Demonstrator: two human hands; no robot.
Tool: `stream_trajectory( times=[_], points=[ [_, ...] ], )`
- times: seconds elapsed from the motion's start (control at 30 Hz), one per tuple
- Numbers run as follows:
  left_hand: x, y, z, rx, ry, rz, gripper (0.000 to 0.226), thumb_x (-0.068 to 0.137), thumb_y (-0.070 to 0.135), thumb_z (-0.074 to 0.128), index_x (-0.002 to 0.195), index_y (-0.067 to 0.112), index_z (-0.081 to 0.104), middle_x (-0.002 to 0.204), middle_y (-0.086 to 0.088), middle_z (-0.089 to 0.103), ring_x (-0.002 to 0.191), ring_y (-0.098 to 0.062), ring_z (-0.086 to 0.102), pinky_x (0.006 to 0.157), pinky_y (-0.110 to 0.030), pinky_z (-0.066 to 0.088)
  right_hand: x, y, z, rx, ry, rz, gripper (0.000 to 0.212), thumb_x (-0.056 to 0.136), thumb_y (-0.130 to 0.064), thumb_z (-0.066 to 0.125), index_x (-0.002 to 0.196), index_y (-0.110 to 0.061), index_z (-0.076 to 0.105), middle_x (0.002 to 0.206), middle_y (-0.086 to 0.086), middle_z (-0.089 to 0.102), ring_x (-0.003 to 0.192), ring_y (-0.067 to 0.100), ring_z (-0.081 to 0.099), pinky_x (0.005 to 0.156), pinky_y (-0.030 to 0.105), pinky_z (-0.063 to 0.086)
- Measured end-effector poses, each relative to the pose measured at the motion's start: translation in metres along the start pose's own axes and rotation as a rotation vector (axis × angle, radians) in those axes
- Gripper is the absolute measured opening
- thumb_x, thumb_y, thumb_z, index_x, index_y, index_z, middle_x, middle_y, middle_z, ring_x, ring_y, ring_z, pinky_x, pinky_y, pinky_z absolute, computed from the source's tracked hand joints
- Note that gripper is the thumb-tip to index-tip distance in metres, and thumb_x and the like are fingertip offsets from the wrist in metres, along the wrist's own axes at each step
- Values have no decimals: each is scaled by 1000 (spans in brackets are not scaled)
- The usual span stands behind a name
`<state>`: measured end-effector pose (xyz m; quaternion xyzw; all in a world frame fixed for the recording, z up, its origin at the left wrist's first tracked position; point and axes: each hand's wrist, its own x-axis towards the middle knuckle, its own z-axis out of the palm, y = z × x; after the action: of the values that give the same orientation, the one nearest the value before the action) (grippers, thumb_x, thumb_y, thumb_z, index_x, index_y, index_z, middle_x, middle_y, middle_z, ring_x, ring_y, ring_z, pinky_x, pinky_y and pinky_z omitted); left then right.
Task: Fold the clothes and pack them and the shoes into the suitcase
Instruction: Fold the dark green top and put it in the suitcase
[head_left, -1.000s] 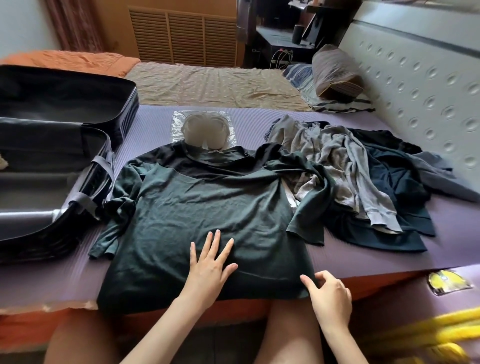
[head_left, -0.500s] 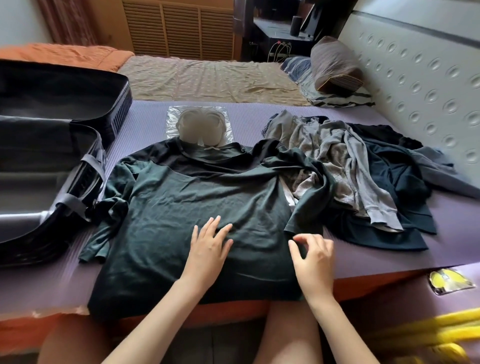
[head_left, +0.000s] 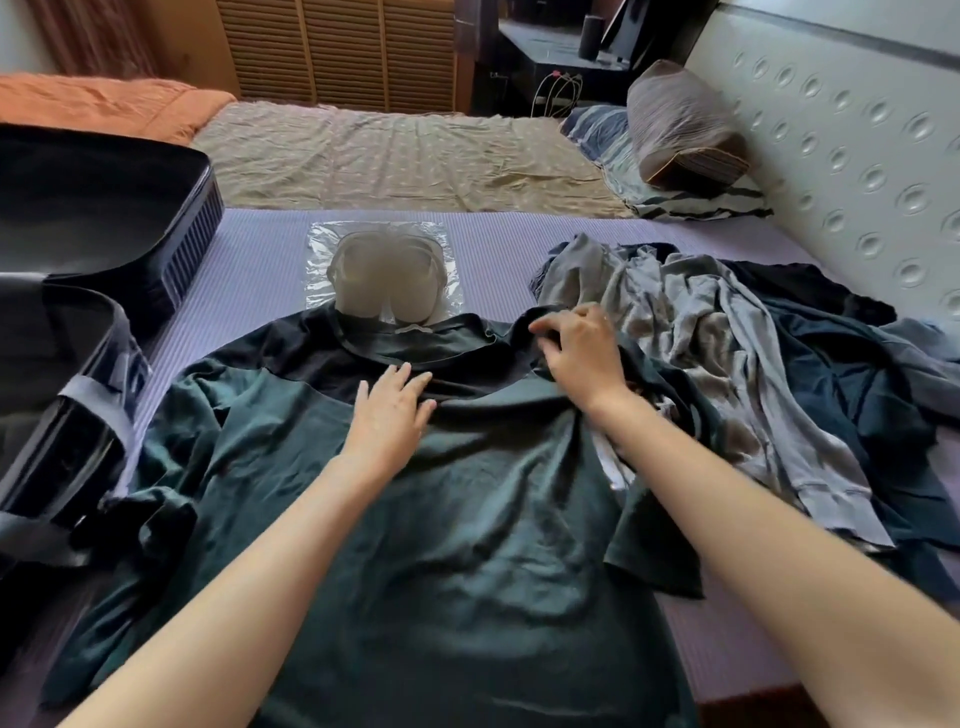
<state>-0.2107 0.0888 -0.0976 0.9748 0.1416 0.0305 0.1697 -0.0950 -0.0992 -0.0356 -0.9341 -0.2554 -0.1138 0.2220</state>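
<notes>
A heap of grey and navy clothes crowds the right sleeve of the dark green cotton T-shirt. Beyond the shirt's collar lie pale shoes in a clear plastic bag. An open black suitcase touches the shirt's left sleeve. Bare purple ribbed mat shows between the suitcase and the bag. The shirt lies spread and wrinkled. The left hand presses flat below the collar, and the right hand curls onto the shoulder fabric.

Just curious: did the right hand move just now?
Yes: the right hand went from the green shirt's hem up to its shoulder, nearer the bagged shoes.
</notes>
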Motion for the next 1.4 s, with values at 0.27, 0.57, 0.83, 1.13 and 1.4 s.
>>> stream_trajectory(
  times=[0.27, 0.57, 0.83, 1.13, 1.4],
  points=[
    [26, -35, 41, 148, -78, -29, 89, 76, 74, -16, 150, 26, -5, 158, -3, -13, 145, -17, -12, 114, -47, -6, 127, 27, 64, -317, -489, 1, 43, 82, -37, 70, 123, -29, 60, 131, 11, 52, 125, 33, 40, 108, 39, 31],
    [23, -38, 56, 151, 27, -11, 106, 58, 69, -41, 149, 27, -7, 158, -2, -12, 145, -17, -12, 114, -46, -9, 140, 51, 92, -381, -410, -63, 20, 76, -46, 73, 84, -29, 68, 105, 4, 67, 118, 27, 38, 102, 37, 23],
    [34, -31, 46, 66, -21, -36, 85, 77, 71, -9, 150, 28, -2, 158, -5, -11, 145, -17, -13, 113, -49, -10, 146, 42, 80, -104, -512, -90, 14, 76, -37, 76, 83, -29, 68, 72, -18, 59, 96, 13, 54, 99, 35, 34],
    [29, -36, 68, 155, 157, -11, 74, 88, 63, 5, 149, 23, 18, 157, -10, 14, 145, -22, 9, 114, -53, 1, 126, 48, 105, -293, -330, -266, 9, 84, -30, 67, 90, -24, 70, 98, -4, 68, 107, 19, 48, 100, 32, 24],
    [29, -34, 67, 142, 191, -16, 69, 91, 58, 19, 144, 17, 36, 151, -17, 29, 141, -29, 25, 112, -58, 13, 146, 31, 99, -89, -118, -6, 19, 95, -22, 50, 108, -11, 59, 109, 13, 66, 106, 31, 56, 99, 38, 32]
  ],
)
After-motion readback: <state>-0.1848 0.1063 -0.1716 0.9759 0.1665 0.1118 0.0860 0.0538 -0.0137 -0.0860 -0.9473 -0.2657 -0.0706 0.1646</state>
